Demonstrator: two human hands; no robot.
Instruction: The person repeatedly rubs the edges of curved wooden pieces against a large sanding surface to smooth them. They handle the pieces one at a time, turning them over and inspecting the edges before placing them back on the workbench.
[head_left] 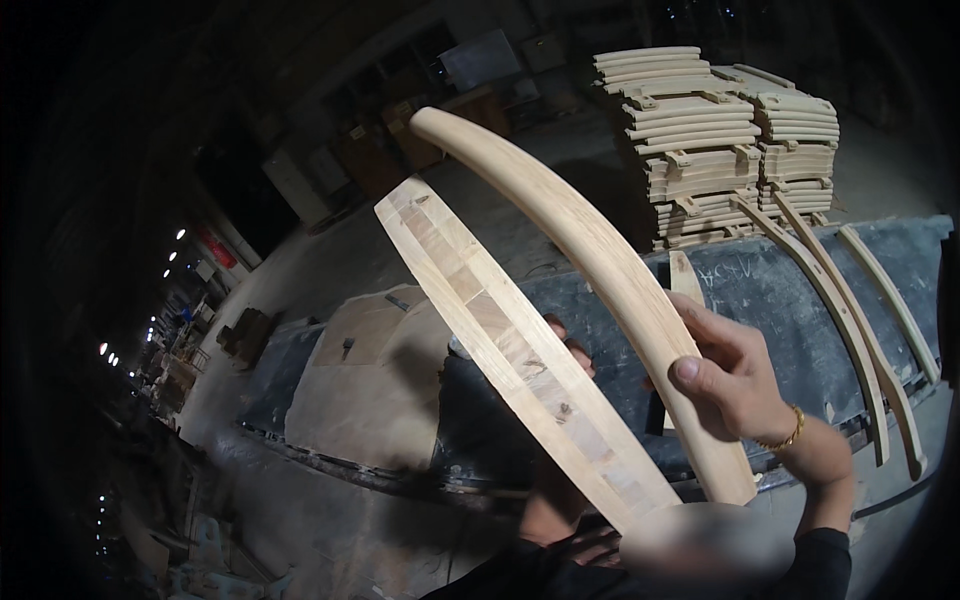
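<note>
My right hand (735, 375) grips a long curved pale wooden piece (580, 240) near its lower end; the piece arcs up and to the left. A second curved wooden piece (500, 340), flatter and showing jointed blocks along its face, runs beside it on the left. My left hand (570, 350) is mostly hidden behind this second piece, with only fingertips showing at its edge, apparently holding it. A gold bracelet is on my right wrist.
A dark workbench (780, 280) lies ahead with several curved wooden slats (850, 320) resting on its right part. A tall stack of similar curved parts (710, 140) stands behind. A light wooden board (370, 370) lies to the left on the concrete floor.
</note>
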